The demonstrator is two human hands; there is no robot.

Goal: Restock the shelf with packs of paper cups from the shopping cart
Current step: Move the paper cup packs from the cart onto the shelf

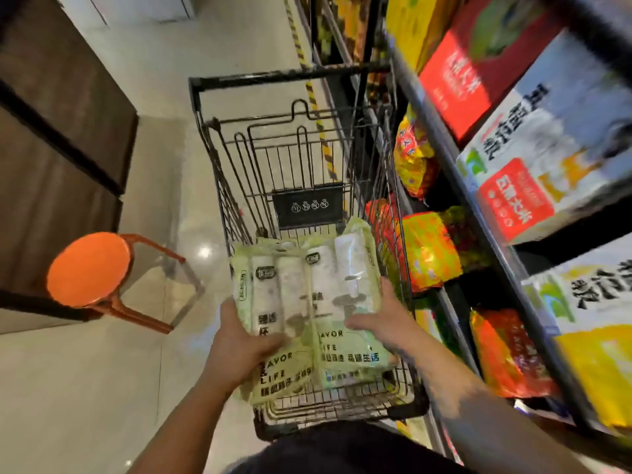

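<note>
Left hand [236, 350] grips one pack of paper cups [273, 302]; right hand [383, 323] grips a second pack [345, 285]. Both packs sit side by side above the shopping cart [239, 80], beside the shelf [444, 148].

Shiny pale tile floor [102, 388] with a bright glare spot [204, 252]. Dark wood-panelled cabinets [51, 131] on the left, round orange stool [89, 268] just beside them, yellow-black tape [309, 90] farther off.

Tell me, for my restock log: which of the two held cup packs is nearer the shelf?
The right pack, in the right hand, on the shelf side; the left pack, in the left hand, is toward the orange stool.
</note>
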